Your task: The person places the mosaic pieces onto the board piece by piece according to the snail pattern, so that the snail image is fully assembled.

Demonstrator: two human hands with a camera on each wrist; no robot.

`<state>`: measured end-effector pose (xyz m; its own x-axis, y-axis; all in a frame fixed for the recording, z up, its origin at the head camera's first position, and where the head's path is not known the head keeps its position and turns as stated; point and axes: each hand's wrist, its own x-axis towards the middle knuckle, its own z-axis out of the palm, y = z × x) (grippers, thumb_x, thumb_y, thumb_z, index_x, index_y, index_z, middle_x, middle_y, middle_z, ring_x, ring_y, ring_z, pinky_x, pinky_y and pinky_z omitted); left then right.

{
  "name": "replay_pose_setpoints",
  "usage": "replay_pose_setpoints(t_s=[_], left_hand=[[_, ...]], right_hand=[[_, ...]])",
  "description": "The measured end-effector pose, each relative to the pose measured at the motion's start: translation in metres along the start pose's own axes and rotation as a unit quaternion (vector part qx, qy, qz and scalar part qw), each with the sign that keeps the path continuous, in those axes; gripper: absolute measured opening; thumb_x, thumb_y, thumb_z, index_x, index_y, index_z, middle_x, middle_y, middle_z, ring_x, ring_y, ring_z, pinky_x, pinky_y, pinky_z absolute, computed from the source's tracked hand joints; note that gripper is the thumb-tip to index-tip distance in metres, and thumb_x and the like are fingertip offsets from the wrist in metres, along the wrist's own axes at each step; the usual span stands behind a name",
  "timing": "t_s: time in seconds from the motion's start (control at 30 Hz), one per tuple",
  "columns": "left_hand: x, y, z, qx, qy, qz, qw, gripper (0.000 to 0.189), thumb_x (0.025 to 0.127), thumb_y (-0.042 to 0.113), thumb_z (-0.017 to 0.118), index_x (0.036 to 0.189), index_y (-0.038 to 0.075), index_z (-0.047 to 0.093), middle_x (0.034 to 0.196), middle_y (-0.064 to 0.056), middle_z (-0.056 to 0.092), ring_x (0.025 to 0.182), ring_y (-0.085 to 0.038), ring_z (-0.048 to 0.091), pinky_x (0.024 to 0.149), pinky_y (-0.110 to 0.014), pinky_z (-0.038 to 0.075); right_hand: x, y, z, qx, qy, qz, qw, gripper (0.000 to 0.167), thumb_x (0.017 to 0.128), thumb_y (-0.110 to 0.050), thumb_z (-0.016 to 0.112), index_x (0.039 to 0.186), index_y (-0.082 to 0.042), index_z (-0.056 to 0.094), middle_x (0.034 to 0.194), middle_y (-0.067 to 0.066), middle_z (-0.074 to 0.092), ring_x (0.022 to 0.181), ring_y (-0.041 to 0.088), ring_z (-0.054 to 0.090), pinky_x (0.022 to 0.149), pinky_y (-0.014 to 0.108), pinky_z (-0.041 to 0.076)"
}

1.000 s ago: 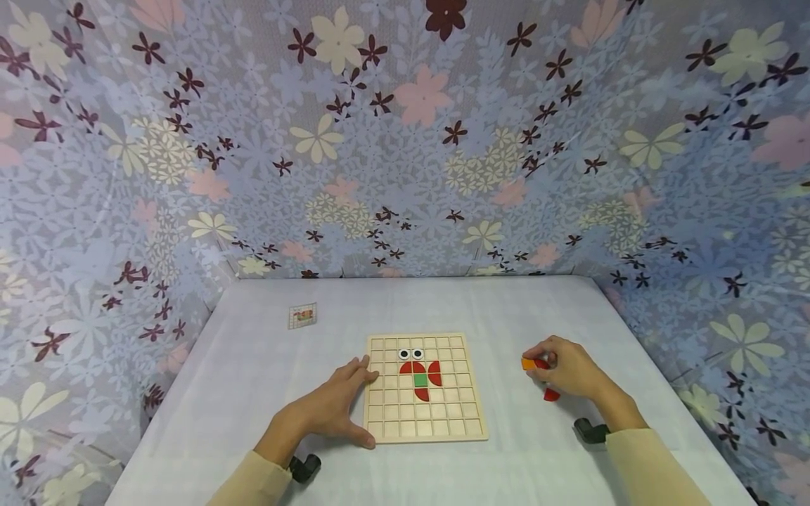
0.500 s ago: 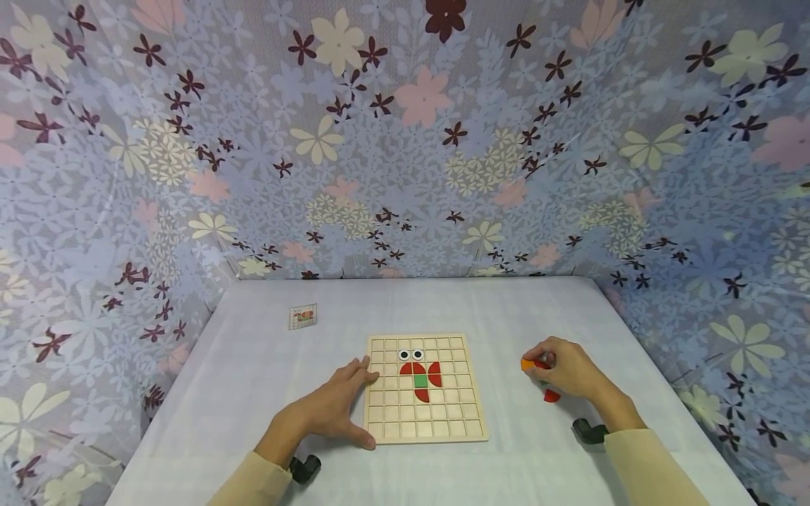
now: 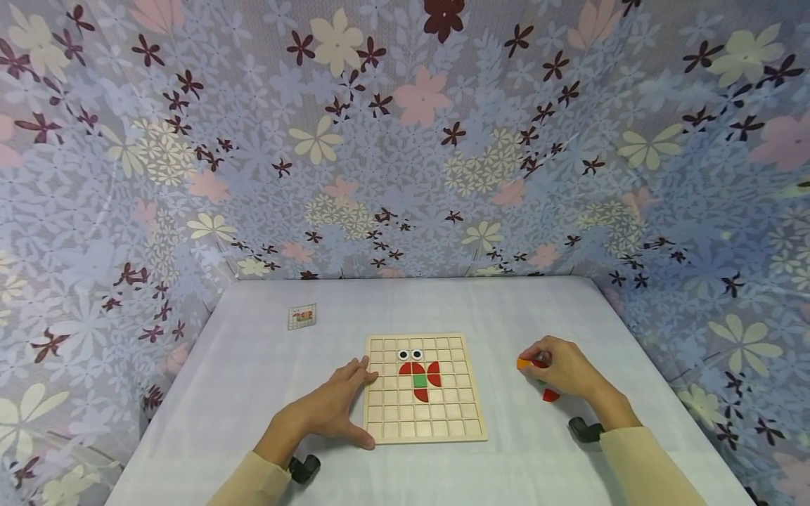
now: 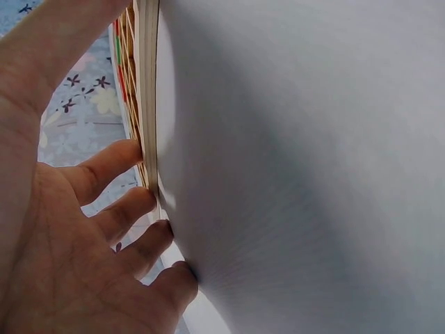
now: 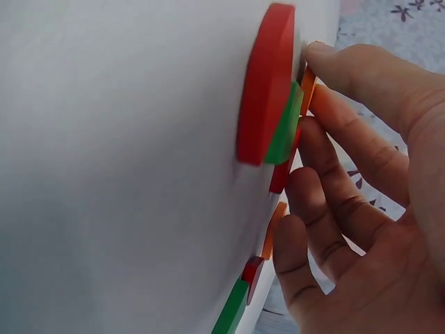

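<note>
My left hand [image 3: 332,403] lies spread along the left side of a wooden grid board [image 3: 433,422], thumb at its near corner and fingertips on the frame. On the board sit two eye pieces [image 3: 410,355], several red quarter-circle pieces [image 3: 422,395] and a green square [image 3: 420,381]. To the right, my right hand [image 3: 568,365] pinches an orange block [image 5: 307,90] between thumb and index finger, low over the table. A red block [image 5: 268,83] and a green block [image 5: 284,132] lie right by those fingertips. The palm partly hides the loose blocks in the head view.
A small pattern card [image 3: 302,316] lies at the back left of the white table [image 3: 418,306]. Another red quarter-circle piece [image 3: 551,396] is just below the right hand. More loose orange and green blocks [image 5: 231,306] show in the right wrist view. Flowered cloth walls [image 3: 405,176] surround the table.
My right hand has shifted slightly left with the orange block, which has turned a little between the fingertips. The left hand and the pieces on the board stay put.
</note>
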<state>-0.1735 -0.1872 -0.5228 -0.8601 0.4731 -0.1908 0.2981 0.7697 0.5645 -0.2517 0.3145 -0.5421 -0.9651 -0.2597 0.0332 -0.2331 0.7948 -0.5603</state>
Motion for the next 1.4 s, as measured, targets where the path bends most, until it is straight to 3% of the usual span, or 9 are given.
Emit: replay_pose_setpoints(t_s=[0.37,0.67,1.03,1.4], left_hand=[[0.001,-0.001,0.001,0.004,0.002,0.001,1.0000,0.121,0.073,0.052,0.112,0.171,0.011,0.053,0.195,-0.022,0.023,0.181,-0.052,0.023,0.141,-0.073,0.036],[0.001,-0.001,0.000,0.005,0.000,0.000,1.0000,0.122,0.073,0.053,0.112,0.171,0.011,0.052,0.195,-0.022,0.023,0.181,-0.051,0.022,0.141,-0.073,0.036],[0.000,0.000,0.000,0.006,0.000,0.001,1.0000,0.122,0.073,0.051,0.112,0.171,0.011,0.052,0.195,-0.022,0.022,0.181,-0.052,0.022,0.141,-0.074,0.037],[0.000,-0.001,0.001,0.002,-0.001,0.004,1.0000,0.121,0.073,0.050,0.112,0.171,0.011,0.052,0.195,-0.022,0.022,0.181,-0.052,0.022,0.141,-0.074,0.035]], right_hand=[[0.005,-0.019,0.007,0.009,-0.005,-0.004,0.9999,0.020,0.099,-0.020,0.095,0.117,-0.013,0.088,0.096,0.001,0.074,0.080,0.016,0.053,0.066,0.027,0.043],[0.014,-0.039,0.018,0.000,0.002,-0.061,0.9982,0.019,0.098,-0.012,0.094,0.115,-0.017,0.089,0.112,-0.002,0.085,0.097,0.014,0.067,0.083,0.030,0.058],[0.025,-0.066,0.036,0.025,-0.022,-0.105,0.9939,0.022,0.096,-0.010,0.095,0.115,-0.018,0.087,0.103,-0.007,0.077,0.087,0.012,0.057,0.075,0.025,0.048],[0.035,-0.094,0.056,0.038,-0.051,-0.129,0.9896,0.021,0.099,-0.014,0.094,0.117,-0.012,0.085,0.104,-0.001,0.079,0.089,0.011,0.065,0.078,0.020,0.057]])
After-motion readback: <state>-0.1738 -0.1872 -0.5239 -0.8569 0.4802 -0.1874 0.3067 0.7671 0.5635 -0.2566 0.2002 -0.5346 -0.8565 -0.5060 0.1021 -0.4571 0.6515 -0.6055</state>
